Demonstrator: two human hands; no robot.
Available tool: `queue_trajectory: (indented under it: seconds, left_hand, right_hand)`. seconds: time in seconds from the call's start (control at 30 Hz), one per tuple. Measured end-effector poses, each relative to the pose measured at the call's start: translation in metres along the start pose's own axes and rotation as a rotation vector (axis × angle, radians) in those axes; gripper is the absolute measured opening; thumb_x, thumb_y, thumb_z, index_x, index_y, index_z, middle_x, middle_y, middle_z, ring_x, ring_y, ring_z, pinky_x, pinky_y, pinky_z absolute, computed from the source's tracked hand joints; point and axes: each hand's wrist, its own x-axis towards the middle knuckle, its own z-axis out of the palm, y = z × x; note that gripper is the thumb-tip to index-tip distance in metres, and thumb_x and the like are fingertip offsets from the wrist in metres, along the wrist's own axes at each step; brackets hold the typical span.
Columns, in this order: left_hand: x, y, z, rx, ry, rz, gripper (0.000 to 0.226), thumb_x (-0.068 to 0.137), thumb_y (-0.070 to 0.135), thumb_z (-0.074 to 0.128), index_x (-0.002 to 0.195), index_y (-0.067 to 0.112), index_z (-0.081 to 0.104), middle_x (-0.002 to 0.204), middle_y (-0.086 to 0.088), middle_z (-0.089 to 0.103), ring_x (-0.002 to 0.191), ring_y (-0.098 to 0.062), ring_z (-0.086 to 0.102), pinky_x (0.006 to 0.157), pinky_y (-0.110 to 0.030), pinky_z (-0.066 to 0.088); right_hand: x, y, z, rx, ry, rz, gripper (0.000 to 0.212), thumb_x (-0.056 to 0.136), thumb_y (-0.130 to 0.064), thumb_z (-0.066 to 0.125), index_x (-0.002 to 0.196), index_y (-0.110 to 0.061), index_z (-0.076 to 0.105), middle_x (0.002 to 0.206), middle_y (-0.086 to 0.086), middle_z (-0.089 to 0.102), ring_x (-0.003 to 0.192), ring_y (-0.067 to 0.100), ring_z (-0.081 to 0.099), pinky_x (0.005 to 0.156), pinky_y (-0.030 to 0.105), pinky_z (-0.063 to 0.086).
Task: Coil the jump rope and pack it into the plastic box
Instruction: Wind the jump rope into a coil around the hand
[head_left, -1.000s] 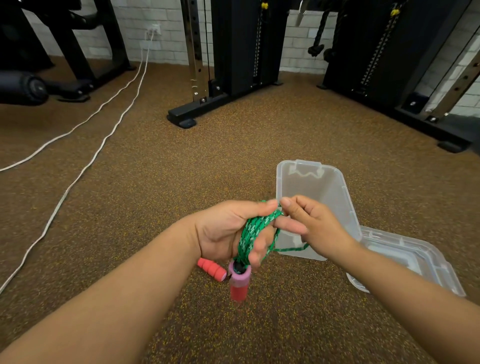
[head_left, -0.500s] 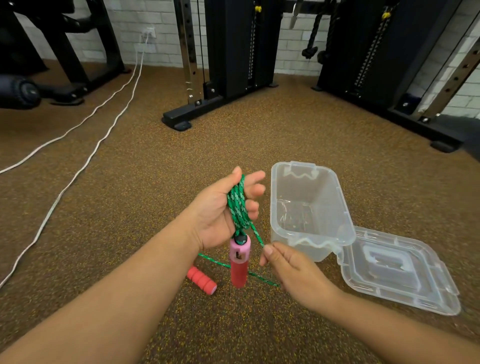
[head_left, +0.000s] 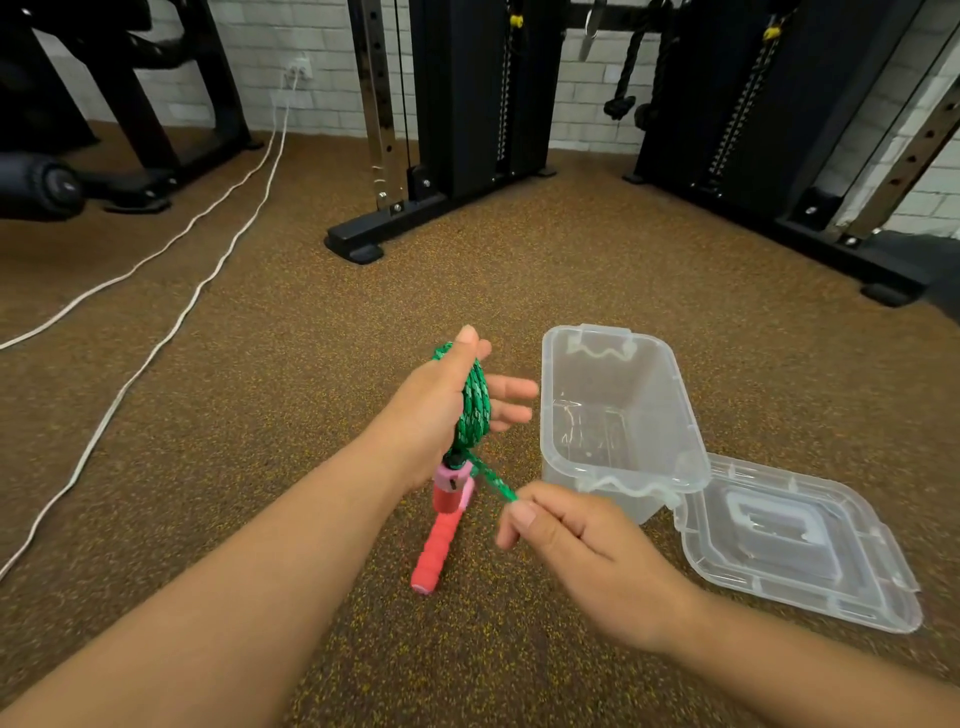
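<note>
The green jump rope (head_left: 474, 410) is wound in several loops around my left hand (head_left: 441, 415), held upright above the floor with fingers spread. One pink-and-red handle (head_left: 451, 491) hangs just below that hand. The other red handle (head_left: 435, 552) lies on the floor underneath. My right hand (head_left: 576, 551) pinches the loose green strand close to the coil, low and to the right. The clear plastic box (head_left: 618, 415) stands open to the right of my left hand, with nothing inside. Its clear lid (head_left: 789, 540) lies flat on the floor against the box's right side.
Brown speckled gym flooring (head_left: 311, 364) lies all around. Two white cables (head_left: 171, 291) run across the floor at the left. Black weight machine frames (head_left: 457, 130) stand along the white brick wall behind, with base feet reaching forward onto the floor.
My right hand carried the strand from the top of the coil down and around below my left hand. The second handle slid along the floor to under the hanging one.
</note>
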Motion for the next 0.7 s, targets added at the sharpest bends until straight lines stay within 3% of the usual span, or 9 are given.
queue_trajectory:
  seconds: [0.17, 0.23, 0.33, 0.37, 0.47, 0.6, 0.7]
  left_hand:
    - [-0.003, -0.004, -0.002, 0.174, -0.042, -0.043, 0.07, 0.093, 0.062, 0.02, 0.124, 0.01, 0.056, 0.088, -0.014, 0.073, 0.063, -0.019, 0.068, 0.075, -0.034, 0.054]
    - [-0.004, -0.005, -0.003, 0.185, -0.055, -0.093, 0.077, 0.091, 0.065, 0.017, 0.124, 0.008, 0.056, 0.07, -0.01, 0.071, 0.055, -0.019, 0.065, 0.067, -0.031, 0.054]
    - [-0.004, -0.007, -0.005, 0.152, -0.136, -0.158, 0.088, 0.087, 0.071, 0.011, 0.121, 0.003, 0.055, 0.063, -0.016, 0.066, 0.053, -0.027, 0.063, 0.066, -0.035, 0.052]
    - [-0.003, -0.008, -0.007, 0.151, -0.172, -0.164, 0.091, 0.086, 0.072, 0.008, 0.117, 0.001, 0.055, 0.065, -0.019, 0.065, 0.053, -0.028, 0.063, 0.065, -0.036, 0.051]
    - [-0.007, -0.005, -0.008, 0.155, -0.256, -0.195, 0.093, 0.087, 0.07, 0.002, 0.111, 0.0, 0.058, 0.063, -0.021, 0.063, 0.052, -0.028, 0.061, 0.061, -0.033, 0.051]
    - [-0.013, 0.002, -0.009, 0.158, -0.417, -0.293, 0.098, 0.084, 0.073, 0.002, 0.119, 0.0, 0.058, 0.057, -0.016, 0.062, 0.046, -0.025, 0.061, 0.05, -0.025, 0.05]
    - [-0.017, 0.005, -0.007, 0.165, -0.541, -0.339, 0.093, 0.083, 0.074, 0.012, 0.119, 0.001, 0.058, 0.053, -0.01, 0.063, 0.043, -0.02, 0.061, 0.045, -0.02, 0.048]
  right_hand:
    - [0.013, -0.011, -0.02, 0.106, 0.05, -0.084, 0.024, 0.096, -0.01, 0.044, 0.081, -0.007, 0.062, 0.057, -0.028, 0.059, 0.061, -0.014, 0.054, 0.058, 0.003, 0.038]
    - [0.018, -0.016, -0.027, 0.133, 0.072, -0.117, 0.024, 0.096, -0.003, 0.042, 0.08, -0.004, 0.059, 0.061, -0.027, 0.063, 0.064, -0.014, 0.058, 0.062, 0.001, 0.039]
    - [0.026, -0.025, -0.034, 0.162, 0.106, -0.124, 0.024, 0.097, 0.005, 0.036, 0.082, 0.008, 0.055, 0.045, -0.022, 0.055, 0.048, -0.011, 0.054, 0.055, 0.0, 0.039]
    - [0.029, -0.024, -0.036, 0.161, 0.14, -0.12, 0.024, 0.098, 0.0, 0.038, 0.082, 0.007, 0.055, 0.042, -0.02, 0.052, 0.045, -0.009, 0.051, 0.052, 0.003, 0.038]
    - [0.035, -0.022, -0.041, 0.024, 0.251, -0.115, 0.024, 0.094, -0.034, 0.05, 0.076, -0.022, 0.062, 0.047, -0.017, 0.049, 0.047, -0.002, 0.041, 0.051, 0.014, 0.033]
    - [0.043, -0.017, -0.047, -0.048, 0.307, -0.086, 0.028, 0.087, -0.042, 0.047, 0.076, -0.02, 0.062, 0.048, -0.014, 0.046, 0.046, -0.001, 0.04, 0.048, 0.011, 0.03]
    - [0.049, -0.009, -0.052, -0.07, 0.313, -0.075, 0.027, 0.086, -0.048, 0.051, 0.073, -0.027, 0.061, 0.062, 0.01, 0.05, 0.059, 0.008, 0.043, 0.056, 0.028, 0.038]
